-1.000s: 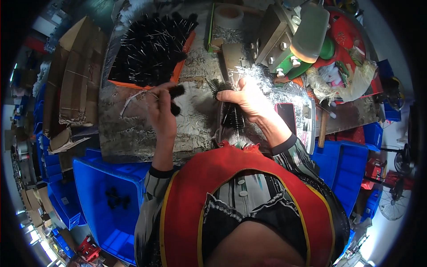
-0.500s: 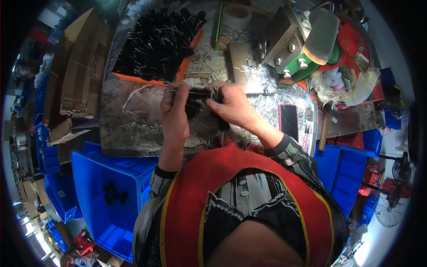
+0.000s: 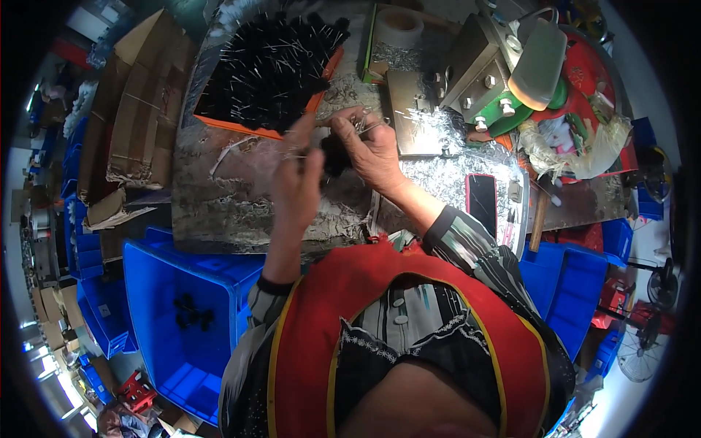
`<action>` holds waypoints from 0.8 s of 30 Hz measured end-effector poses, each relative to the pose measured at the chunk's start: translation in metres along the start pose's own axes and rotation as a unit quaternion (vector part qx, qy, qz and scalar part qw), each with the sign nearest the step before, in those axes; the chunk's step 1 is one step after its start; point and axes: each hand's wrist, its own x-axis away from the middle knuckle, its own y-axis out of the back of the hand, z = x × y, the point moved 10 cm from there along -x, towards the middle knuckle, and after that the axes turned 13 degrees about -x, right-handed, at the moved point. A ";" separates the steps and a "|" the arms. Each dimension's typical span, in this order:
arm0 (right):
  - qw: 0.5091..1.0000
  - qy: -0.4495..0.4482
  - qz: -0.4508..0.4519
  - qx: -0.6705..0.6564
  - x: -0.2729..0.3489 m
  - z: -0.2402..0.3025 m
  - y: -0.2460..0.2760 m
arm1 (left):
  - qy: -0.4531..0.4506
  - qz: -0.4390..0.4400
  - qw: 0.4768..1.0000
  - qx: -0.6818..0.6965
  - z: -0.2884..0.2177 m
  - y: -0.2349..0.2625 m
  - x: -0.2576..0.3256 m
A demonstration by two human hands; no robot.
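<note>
My right hand is closed, thumb against fingers, on small black brushes with thin wire stems. Their dark bristles hang below the fingers on the left side, and pale wire ends stick out by the fingertips. How many it holds, I cannot make out. Just left of it is my left hand, smeared by motion. Its fingers point toward the orange tray, and whether anything is in them does not show. That shallow tray is heaped with similar black wire-stemmed brushes.
A metal machine block with bolts and a steel plate stand at the right back. Nearby lie a phone, a hammer and a tape roll. A blue bin holds some black brushes; cardboard stands left.
My left hand has drawn slightly apart from the right and blurs. My right hand has turned upward, still gripping the brushes. The whole view has shifted slightly.
</note>
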 end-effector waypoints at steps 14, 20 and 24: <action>0.962 -0.171 0.076 -0.196 0.023 -0.066 0.008 | 0.036 0.090 0.990 -0.106 0.025 -0.076 -0.001; 0.976 -0.141 0.127 -0.106 0.020 -0.060 0.012 | -0.003 0.110 0.980 -0.167 0.018 -0.080 -0.001; 0.969 -0.154 0.139 -0.135 0.005 -0.008 -0.001 | 0.015 0.140 0.983 -0.115 0.032 -0.088 -0.003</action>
